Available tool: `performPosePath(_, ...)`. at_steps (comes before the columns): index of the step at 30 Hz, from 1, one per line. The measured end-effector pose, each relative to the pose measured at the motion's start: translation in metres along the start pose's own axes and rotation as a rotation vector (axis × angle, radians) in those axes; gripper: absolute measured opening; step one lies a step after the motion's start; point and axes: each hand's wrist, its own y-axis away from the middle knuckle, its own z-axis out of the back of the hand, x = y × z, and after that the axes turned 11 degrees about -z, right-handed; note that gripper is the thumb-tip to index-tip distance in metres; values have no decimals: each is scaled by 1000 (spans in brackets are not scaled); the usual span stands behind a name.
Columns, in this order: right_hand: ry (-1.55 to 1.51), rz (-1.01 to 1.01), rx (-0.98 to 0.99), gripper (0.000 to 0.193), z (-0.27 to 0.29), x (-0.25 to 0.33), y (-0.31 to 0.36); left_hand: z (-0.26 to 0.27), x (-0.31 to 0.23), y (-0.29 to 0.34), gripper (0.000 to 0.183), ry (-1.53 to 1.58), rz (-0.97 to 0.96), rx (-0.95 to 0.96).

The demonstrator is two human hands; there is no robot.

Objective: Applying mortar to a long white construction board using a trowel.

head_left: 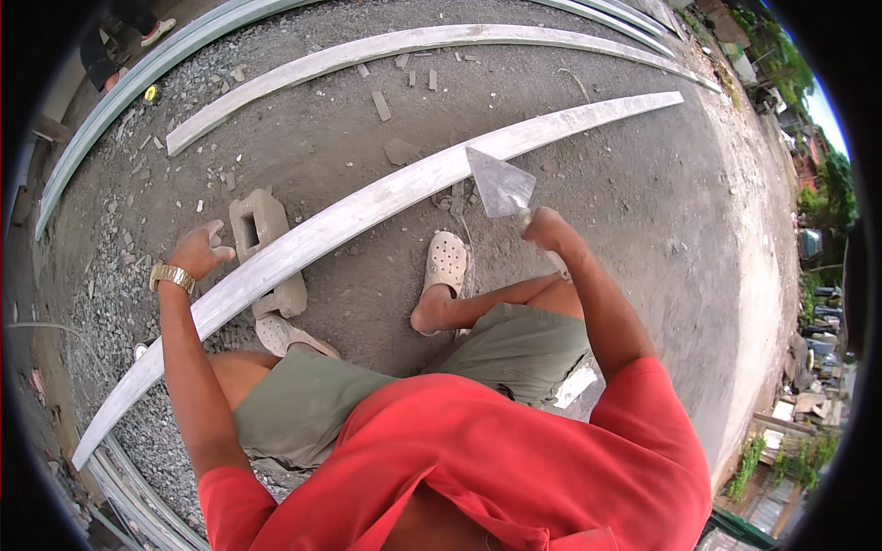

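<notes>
A long, whitish, dusty beam (367, 207) runs diagonally in front of me, from near left to far right, and lies across a grey hollow concrete block (260, 220). In my right hand (548, 230) is the handle of a pointing trowel (501, 182). The tip of its grey triangular blade overlaps the beam's near edge; whether it touches cannot be told. Beside the block, on the left, my left hand (200, 250) is empty, its thumb and fingers apart, with a watch (173, 277) on the wrist.
Beyond lies another long pale beam (441, 39), with a longer bar (138, 96) farther off. Gravel (110, 312) and small broken pieces (381, 106) litter the ground. My clog (447, 262) stands near the beam. Someone's legs (96, 60) show at far left. More bars lie at lower left.
</notes>
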Motion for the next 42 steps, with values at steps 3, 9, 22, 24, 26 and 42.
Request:
performPosePath(3, 200, 145, -10, 29, 6, 12, 22, 0, -5, -17, 69, -23, -36, 29)
performPosePath(9, 68, -170, -216, 23, 70, -68, -33, -9, -20, -45, 68, -88, -75, 34)
performPosePath(22, 108, -200, -204, 19, 60, -66, -32, -5, -21, -55, 64, -100, -127, 57)
performPosePath(24, 115, -156, -156, 19, 65, -71, -40, -7, -25, -57, 64, -84, -110, 61)
performPosePath(26, 127, -113, -109, 20, 62, -69, -38, -1, -24, -54, 65, -44, -134, 59)
performPosePath(42, 57, -45, -176, 25, 42, -60, -84, -2, -20, -39, 67, 7, -107, 8)
